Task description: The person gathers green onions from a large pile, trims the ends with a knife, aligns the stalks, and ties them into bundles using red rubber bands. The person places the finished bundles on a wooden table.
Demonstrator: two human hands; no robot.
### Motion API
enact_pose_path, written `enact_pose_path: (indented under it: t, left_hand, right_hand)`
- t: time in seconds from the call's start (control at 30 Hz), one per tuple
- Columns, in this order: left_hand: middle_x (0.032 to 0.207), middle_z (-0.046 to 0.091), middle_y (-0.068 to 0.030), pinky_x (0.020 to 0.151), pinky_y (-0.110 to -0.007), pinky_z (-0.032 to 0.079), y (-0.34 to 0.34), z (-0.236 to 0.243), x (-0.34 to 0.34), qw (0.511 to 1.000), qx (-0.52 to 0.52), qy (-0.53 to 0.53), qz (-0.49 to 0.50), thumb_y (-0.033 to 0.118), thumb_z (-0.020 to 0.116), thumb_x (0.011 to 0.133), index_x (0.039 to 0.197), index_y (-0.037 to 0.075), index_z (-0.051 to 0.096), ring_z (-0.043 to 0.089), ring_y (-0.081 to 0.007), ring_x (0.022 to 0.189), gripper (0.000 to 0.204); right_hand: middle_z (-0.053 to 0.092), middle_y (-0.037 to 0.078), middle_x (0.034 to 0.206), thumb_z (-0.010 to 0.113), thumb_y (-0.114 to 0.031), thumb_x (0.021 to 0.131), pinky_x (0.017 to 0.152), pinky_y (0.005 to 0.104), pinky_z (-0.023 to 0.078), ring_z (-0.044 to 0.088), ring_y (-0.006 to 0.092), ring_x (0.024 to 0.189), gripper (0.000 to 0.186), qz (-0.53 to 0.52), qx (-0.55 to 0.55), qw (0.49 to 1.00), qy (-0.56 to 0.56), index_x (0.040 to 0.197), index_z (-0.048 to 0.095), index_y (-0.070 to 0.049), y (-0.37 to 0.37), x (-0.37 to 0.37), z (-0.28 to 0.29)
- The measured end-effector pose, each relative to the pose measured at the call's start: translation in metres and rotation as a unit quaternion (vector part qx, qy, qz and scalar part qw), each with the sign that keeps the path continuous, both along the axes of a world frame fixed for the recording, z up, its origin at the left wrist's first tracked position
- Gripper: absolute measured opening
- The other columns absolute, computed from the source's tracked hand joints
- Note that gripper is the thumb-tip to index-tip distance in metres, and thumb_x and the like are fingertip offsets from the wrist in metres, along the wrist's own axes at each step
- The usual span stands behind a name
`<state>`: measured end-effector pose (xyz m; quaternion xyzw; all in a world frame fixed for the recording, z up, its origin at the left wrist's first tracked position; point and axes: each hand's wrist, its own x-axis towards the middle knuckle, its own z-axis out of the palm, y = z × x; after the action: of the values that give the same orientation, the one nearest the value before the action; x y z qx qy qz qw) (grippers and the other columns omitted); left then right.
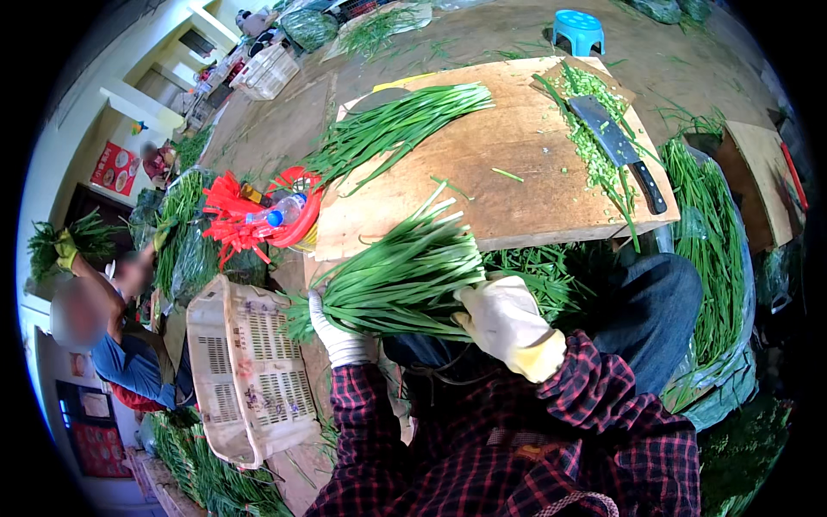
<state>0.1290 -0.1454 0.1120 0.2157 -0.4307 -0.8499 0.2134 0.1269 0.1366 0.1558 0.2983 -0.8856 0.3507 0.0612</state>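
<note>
Between my two white-gloved hands lies a thick bunch of garlic chives (pixel 405 271), just off the near edge of the wooden board (pixel 508 202). My left hand (pixel 338 334) grips the leafy end from below, its fingers partly hidden by the leaves. At the pale cut end, my right hand (pixel 506 317) closes round the bunch with bent fingers. A smaller bundle of chives (pixel 405 125) rests on the board's far left. On the right side, a cleaver (pixel 607 133) with a black handle lies over chopped pale trimmings (pixel 586 86).
Left of the board are red plastic strips (pixel 233 211) and a clear bottle (pixel 289 209). A white crate (pixel 267 370) stands at my left, near a co-worker (pixel 129 345) holding up greens. Bagged chives (pixel 711 258) sit at my right; a blue stool (pixel 579 33) stands beyond.
</note>
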Motion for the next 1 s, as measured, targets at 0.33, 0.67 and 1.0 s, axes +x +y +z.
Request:
enact_pose_path:
  t: [0.33,0.67,1.0]
  left_hand:
    - [0.116,0.063,-0.0141,0.092,-0.046,0.049,0.03,0.032,0.01,1.0,-0.004,-0.008,-0.023,0.052,0.038,0.098,0.117,0.006,0.056,0.06,-0.0295,0.106,0.054]
    - [0.112,0.063,-0.013,0.091,-0.047,0.049,0.01,0.011,0.003,0.999,-0.013,0.016,-0.031,0.045,0.036,0.1,0.112,0.008,0.057,0.06,-0.0298,0.101,0.045]
    - [0.117,0.063,-0.0151,0.093,-0.048,0.049,-0.018,-0.03,-0.012,0.991,0.105,-0.031,-0.082,0.046,0.04,0.099,0.116,0.007,0.057,0.061,-0.0313,0.103,0.046]
  right_hand:
    - [0.071,0.003,0.095,0.071,-0.022,0.088,0.079,0.0241,0.047,0.057,0.0072,0.082,0.031,-0.099,-0.317,0.829,-0.449,0.108,0.068,0.002,-0.037,-0.007,-0.02]
    - [0.07,0.011,0.094,0.064,-0.005,0.081,0.088,0.0297,0.046,0.063,0.0159,0.091,0.017,0.052,-0.608,0.599,-0.518,0.095,0.069,0.002,0.037,0.0,-0.027]
    - [0.063,0.022,0.116,0.073,-0.016,0.072,0.097,0.0439,0.045,0.056,0.0411,0.112,0.044,-0.165,-0.151,0.97,-0.091,0.113,0.064,-0.004,0.038,-0.014,-0.006]
